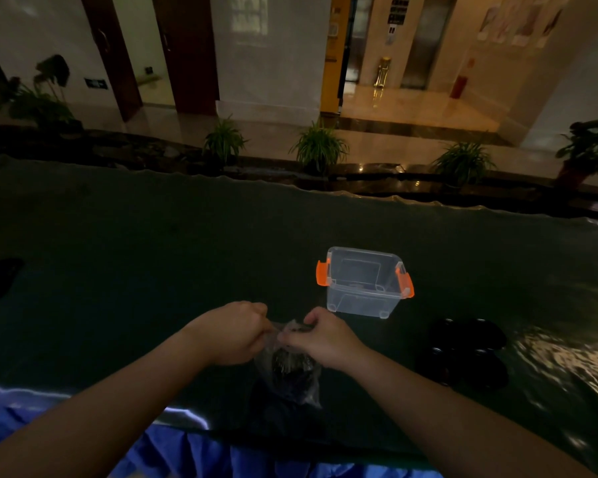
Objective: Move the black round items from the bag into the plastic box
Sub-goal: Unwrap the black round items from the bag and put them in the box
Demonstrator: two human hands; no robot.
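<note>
A dark tabletop (152,270) carries everything. The clear plastic box (365,282) with orange latches stands open and looks empty, just beyond the hands. To its right lie black round items (463,353), dim and hard to count. The transparent bag (292,370) sits at the near edge, dark contents inside. The left hand (233,334) and right hand (321,336) each pinch one side of the bag's mouth, closed on the film. To open it well, pull the two sides evenly apart, keeping the bag low so nothing spills.
</note>
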